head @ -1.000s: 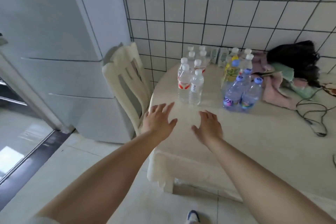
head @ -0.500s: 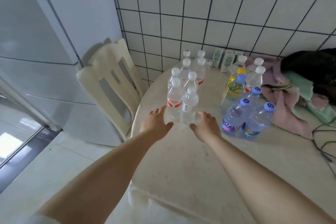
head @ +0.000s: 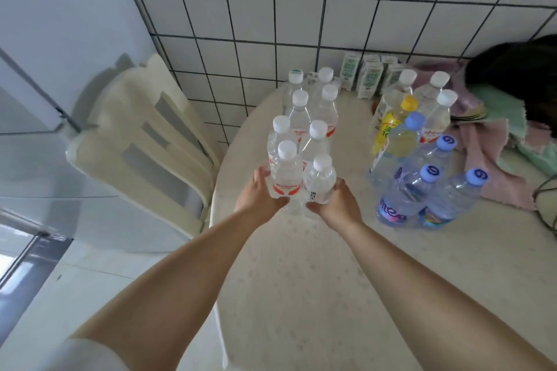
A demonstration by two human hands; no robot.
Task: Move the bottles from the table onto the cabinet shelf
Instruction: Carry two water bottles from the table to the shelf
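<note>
A white tiled wall [head: 301, 18] backs the round table [head: 316, 280], with a cream chair [head: 141, 141] tucked in on the left. My left hand [head: 259, 196] wraps the red-label bottle [head: 286, 173] nearest me, thumb on its front and fingers round its left side. My right hand [head: 339, 203] grips the plain bottle [head: 320, 182] beside it, thumb on the label, fingers behind. Both bottles stand upright, touching each other, at the front of a cluster of white-capped bottles [head: 304, 111]. To the right are blue-capped bottles [head: 422, 190], with a yellow-capped one [head: 394, 120] behind them. Small cartons [head: 364, 72] line the wall, and pink and green cloths [head: 497, 141] lie at the far right.
</note>
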